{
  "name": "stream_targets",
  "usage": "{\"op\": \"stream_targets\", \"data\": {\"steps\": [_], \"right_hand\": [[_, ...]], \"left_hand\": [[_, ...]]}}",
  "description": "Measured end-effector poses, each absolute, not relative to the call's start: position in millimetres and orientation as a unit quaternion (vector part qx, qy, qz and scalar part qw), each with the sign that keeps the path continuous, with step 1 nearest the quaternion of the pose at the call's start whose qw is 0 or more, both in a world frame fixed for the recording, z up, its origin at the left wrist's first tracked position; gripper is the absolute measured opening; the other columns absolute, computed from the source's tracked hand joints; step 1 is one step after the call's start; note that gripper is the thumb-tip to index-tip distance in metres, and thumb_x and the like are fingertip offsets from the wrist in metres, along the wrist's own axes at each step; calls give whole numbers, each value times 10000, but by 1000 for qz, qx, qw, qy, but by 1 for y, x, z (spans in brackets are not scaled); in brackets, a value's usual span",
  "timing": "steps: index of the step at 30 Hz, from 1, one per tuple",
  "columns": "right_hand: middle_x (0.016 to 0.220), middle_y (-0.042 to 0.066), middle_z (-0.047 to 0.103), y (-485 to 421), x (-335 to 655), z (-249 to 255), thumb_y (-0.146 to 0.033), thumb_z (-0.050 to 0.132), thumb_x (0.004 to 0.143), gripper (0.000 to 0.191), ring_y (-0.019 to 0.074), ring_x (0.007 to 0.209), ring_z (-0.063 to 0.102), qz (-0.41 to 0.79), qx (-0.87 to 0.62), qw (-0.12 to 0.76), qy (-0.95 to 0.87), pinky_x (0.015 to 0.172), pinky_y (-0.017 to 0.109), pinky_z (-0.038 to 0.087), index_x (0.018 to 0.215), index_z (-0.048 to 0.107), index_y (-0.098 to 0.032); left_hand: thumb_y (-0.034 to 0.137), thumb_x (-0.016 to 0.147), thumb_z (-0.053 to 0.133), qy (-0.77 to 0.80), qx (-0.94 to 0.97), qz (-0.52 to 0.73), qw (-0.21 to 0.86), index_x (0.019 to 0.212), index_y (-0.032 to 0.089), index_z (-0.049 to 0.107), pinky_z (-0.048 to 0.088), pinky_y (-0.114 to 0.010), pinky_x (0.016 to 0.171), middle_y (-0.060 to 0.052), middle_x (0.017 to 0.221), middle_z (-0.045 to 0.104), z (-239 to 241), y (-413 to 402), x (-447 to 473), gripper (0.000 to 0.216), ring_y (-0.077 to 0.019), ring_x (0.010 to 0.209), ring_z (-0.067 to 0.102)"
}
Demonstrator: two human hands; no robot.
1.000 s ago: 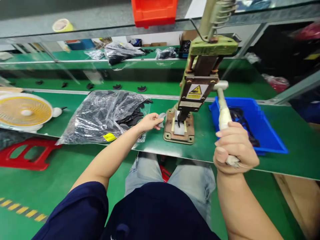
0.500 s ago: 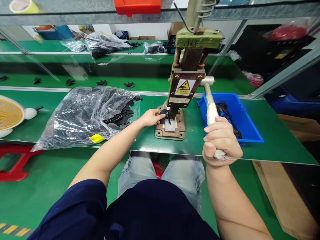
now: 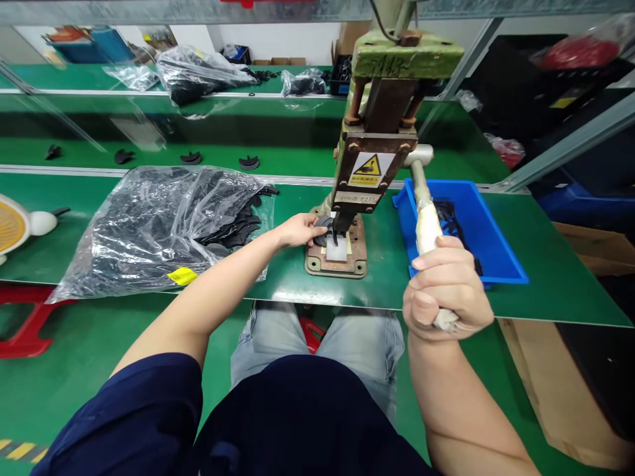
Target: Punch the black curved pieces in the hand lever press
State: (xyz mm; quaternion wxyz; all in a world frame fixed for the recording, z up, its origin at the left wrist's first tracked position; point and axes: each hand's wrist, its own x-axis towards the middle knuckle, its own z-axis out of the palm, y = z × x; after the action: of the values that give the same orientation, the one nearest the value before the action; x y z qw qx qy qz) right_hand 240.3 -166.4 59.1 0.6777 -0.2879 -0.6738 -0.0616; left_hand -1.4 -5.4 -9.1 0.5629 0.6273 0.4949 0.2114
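Observation:
My left hand [image 3: 301, 230] pinches a curved black part [image 3: 323, 231] at the base of a green hand press [image 3: 370, 165]. The part lies by the small metal plate [image 3: 337, 249], right beneath the press's ram; its far end is partly hidden there. In my right hand [image 3: 449, 289] is the press lever [image 3: 427, 225], wrapped in whitish tape, with my fingers closed round its lower end. The lever slopes down toward me from the press's right side.
Left of the press lies a clear plastic bag [image 3: 143, 225] of black parts. A blue bin [image 3: 496, 244] with black pieces stands on the right. Several black parts [image 3: 249, 162] sit in a row behind. At the far left is a fan-like object [image 3: 14, 225].
The view has shifted slightly, and the press looks a little nearer. Both hands keep their grips; the lever and my right hand appear slightly farther right.

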Motion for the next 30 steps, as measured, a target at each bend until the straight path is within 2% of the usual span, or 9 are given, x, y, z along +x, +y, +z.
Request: {"op": "stream_targets", "data": {"steps": [11,13,15,18,20,23,26,28,30], "right_hand": [[604,-56,584,-165,241,57,-395,669,943,424,154,695,683,-81,-284,673,-678,963,540,597,604,480,-225],[573,-64,548,-159,236,64,-408,680,945,458,139,663,665,-89,-270,700,-655,944,514,599,591,458,-220],[568,-78,511,-147,231,83,-417,721,933,400,111,625,640,-91,-221,746,-621,875,445,608,634,529,-234],[752,-63,616,-123,229,131,-415,794,899,173,94,691,662,-67,-155,783,-599,780,366,604,963,724,-270],[1015,-17,696,-109,233,164,-429,777,920,348,117,890,723,-36,-148,770,-620,873,367,605,1226,710,-276],[1353,62,633,-99,243,181,-503,686,967,562,192,1229,712,26,-176,744,-644,1078,409,542,1451,585,-235],[1422,129,587,-103,251,139,-524,619,995,610,217,1363,648,29,-238,766,-597,1128,419,515,1485,530,-172],[1224,48,680,-113,248,89,-381,742,948,420,123,1115,708,59,-337,728,-595,1017,303,572,1329,633,-242],[1027,23,735,-128,235,41,-306,784,910,305,117,916,732,133,-379,662,-633,868,270,616,1193,699,-232]], "left_hand": [[311,870,881,538,530,121,644,847,155,686,433,-187,446,-7,546,664,5,5,5,250,-93,413,585],[305,884,866,549,509,125,651,889,155,697,453,-185,458,-15,555,683,6,1,6,225,-100,422,607],[306,900,850,551,494,144,657,915,159,698,471,-179,475,-15,559,687,5,-3,7,212,-108,448,639],[332,915,839,547,491,165,657,932,168,689,472,-170,479,-12,578,698,1,-8,9,223,-111,466,659],[356,914,843,546,500,176,649,923,171,683,453,-168,462,-7,596,706,-2,-12,10,244,-101,446,641],[382,933,821,528,506,215,648,889,168,663,437,-166,449,-1,630,708,-1,-21,4,269,-84,444,620],[401,928,821,483,513,258,662,856,164,632,453,-165,463,-7,697,717,6,-39,-13,311,-81,504,644],[416,911,832,456,526,273,664,833,166,616,458,-168,466,-7,697,704,15,-56,-26,339,-89,530,653],[436,902,834,440,540,280,661,815,174,605,463,-176,470,0,664,679,25,-76,-35,359,-100,537,656]]}}
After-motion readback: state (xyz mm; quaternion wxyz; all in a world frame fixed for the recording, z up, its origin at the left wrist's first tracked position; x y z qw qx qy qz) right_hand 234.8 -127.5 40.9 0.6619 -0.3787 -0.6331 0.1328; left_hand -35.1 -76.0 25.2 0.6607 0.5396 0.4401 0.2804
